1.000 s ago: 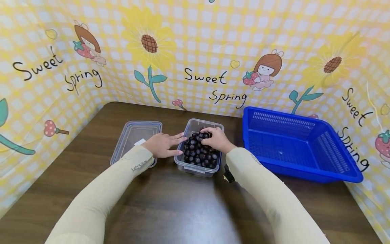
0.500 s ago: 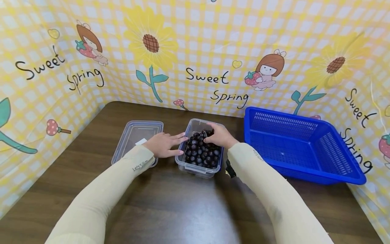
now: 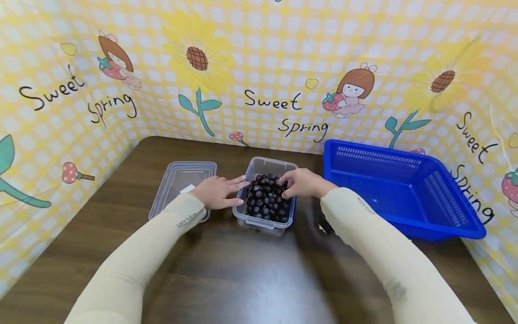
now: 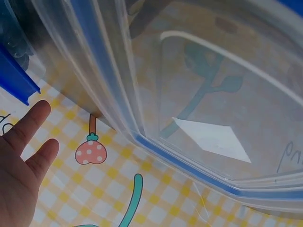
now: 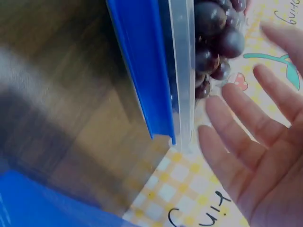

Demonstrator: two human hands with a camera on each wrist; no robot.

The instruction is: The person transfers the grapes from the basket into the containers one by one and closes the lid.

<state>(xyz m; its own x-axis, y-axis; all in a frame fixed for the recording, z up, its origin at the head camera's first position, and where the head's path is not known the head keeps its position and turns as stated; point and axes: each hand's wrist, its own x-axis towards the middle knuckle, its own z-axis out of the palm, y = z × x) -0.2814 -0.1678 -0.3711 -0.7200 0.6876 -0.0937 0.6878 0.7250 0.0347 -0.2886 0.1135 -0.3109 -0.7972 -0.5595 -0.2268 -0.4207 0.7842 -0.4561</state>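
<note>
Holding grapes (image 3: 265,202), the container (image 3: 259,223) runs lengthwise front-to-back.

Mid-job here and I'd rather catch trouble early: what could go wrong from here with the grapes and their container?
The dark grapes sit near the container's right rim, under the right hand, so a careless lift might roll one out.
The left hand has its fingers at the left rim without gripping it, so a sideways push could shift the container.
The left sleeve crosses over the detached lid and might nudge it.
</note>
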